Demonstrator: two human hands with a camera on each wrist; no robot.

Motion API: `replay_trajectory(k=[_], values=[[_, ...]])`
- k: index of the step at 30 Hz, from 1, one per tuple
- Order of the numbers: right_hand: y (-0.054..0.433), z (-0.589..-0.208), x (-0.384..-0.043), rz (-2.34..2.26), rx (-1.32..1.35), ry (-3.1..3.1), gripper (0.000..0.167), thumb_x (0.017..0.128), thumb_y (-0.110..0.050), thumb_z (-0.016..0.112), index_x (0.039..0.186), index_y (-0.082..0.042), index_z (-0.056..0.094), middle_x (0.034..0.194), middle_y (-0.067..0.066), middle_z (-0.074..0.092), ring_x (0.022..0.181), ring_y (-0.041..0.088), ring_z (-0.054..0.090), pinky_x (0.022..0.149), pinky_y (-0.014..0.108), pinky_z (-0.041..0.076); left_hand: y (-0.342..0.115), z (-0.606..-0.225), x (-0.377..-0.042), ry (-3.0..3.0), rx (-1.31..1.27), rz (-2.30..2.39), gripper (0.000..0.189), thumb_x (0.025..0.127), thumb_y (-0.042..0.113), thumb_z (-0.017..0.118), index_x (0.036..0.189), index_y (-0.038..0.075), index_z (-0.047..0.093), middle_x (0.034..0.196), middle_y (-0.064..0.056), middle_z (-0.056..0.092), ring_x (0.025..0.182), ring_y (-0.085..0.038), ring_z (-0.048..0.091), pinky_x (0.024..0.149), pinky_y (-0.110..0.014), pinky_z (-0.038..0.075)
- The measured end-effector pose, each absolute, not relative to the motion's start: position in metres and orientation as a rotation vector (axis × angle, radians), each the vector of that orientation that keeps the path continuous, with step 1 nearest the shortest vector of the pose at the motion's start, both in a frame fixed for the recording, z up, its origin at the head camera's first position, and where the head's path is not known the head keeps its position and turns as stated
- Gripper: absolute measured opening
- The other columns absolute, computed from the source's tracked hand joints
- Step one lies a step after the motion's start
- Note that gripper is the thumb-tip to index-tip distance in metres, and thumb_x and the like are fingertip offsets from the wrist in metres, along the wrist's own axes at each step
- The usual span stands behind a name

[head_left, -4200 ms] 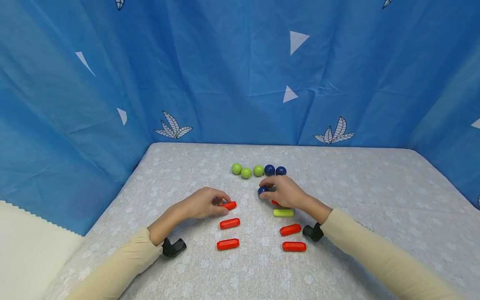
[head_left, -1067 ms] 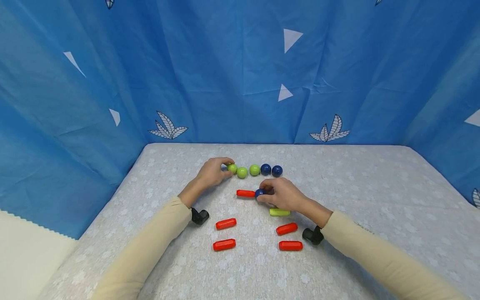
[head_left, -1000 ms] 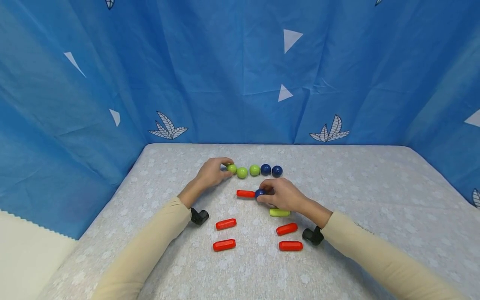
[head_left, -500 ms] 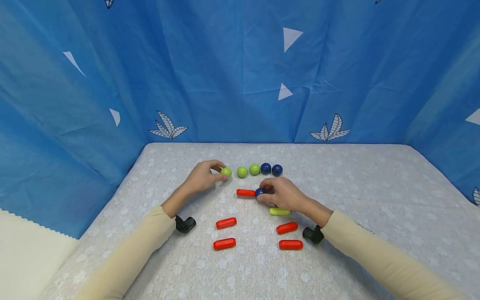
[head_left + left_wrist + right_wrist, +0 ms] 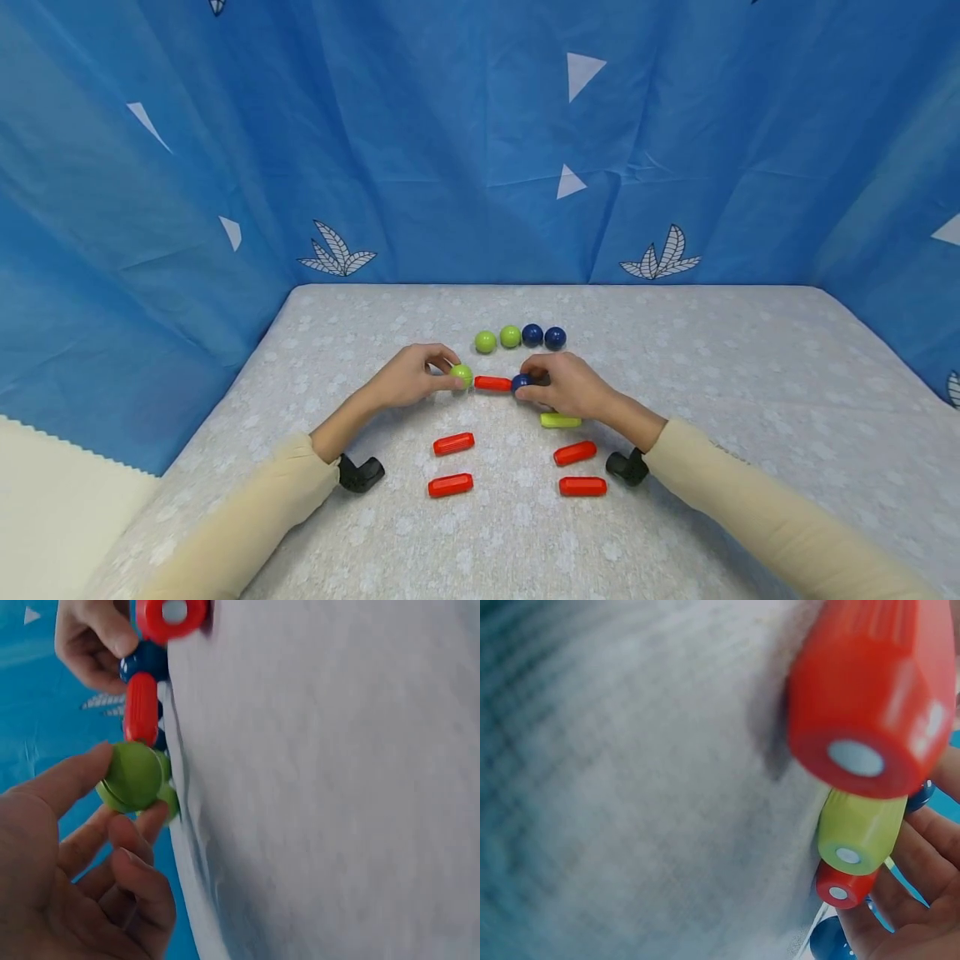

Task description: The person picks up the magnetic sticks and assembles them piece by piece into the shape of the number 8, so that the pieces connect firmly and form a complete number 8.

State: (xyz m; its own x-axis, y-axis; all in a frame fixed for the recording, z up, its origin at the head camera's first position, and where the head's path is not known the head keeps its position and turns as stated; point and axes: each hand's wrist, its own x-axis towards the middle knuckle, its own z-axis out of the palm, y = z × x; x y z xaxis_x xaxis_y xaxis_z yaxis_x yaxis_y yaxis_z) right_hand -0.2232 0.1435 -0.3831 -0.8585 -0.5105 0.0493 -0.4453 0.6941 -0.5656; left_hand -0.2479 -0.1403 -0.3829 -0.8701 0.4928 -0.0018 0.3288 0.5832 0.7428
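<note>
My left hand [image 5: 411,377] pinches a green ball [image 5: 462,375] between thumb and fingers. Just right of that ball lies a red rod [image 5: 492,383], a toy building stick; whether they touch I cannot tell. At the rod's right end sits a dark blue ball [image 5: 521,382], gripped by the fingers of my right hand [image 5: 566,387]. In the left wrist view the green ball [image 5: 133,776], red rod [image 5: 141,709] and blue ball [image 5: 146,661] line up. Below my right hand lies a yellow-green rod [image 5: 561,421]. The right wrist view shows another red rod [image 5: 844,886] beyond it, hidden in the head view.
Behind the hands stand two green balls [image 5: 485,342] and two blue balls [image 5: 532,335] in a row. Nearer, red rods lie on the left [image 5: 453,443] and right [image 5: 575,452], two per side. A pale patterned cloth covers the table [image 5: 720,375]; a blue curtain [image 5: 480,167] hangs behind.
The left hand let go of a red rod, now joined to the blue ball, then took the leftmost green ball from the row and brought it nearer, beside the rod's left end. The right hand stays put.
</note>
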Motion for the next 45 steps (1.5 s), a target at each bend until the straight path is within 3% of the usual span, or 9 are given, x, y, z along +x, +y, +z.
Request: replay_trajectory(k=[31, 40, 45], values=[[0.143, -0.384, -0.223, -0.891, -0.777, 2.79, 0.03, 0.092, -0.027, 0.073, 0.112, -0.006, 0.069, 0.096, 0.0, 0.068, 0.086, 0.015, 0.06, 0.08, 0.036, 0.05, -0.137, -0.386, -0.242, 2.606, 0.726, 1.085, 0.034, 0.089, 0.026, 0.075, 0.116, 0.007, 0.066, 0.102, -0.004, 0.068, 0.084, -0.016, 0.063, 0.068, -0.032, 0.051], [0.143, -0.384, -0.222, -0.893, -0.789, 2.792, 0.03, 0.092, -0.028, 0.073, 0.112, -0.006, 0.069, 0.096, 0.0, 0.068, 0.086, 0.015, 0.06, 0.079, 0.035, 0.05, -0.141, -0.372, -0.216, 2.703, 0.644, 0.994, 0.031, 0.09, 0.027, 0.074, 0.115, 0.01, 0.067, 0.088, 0.003, 0.066, 0.072, -0.015, 0.058, 0.063, -0.034, 0.047], [0.144, -0.385, -0.222, -0.887, -0.79, 2.801, 0.03, 0.092, -0.029, 0.073, 0.112, -0.006, 0.069, 0.096, -0.001, 0.068, 0.085, 0.014, 0.061, 0.078, 0.035, 0.05, -0.135, -0.365, -0.193, 2.637, 0.735, 0.978, 0.028, 0.089, 0.028, 0.074, 0.111, 0.012, 0.069, 0.084, 0.007, 0.064, 0.062, -0.016, 0.053, 0.056, -0.032, 0.044]])
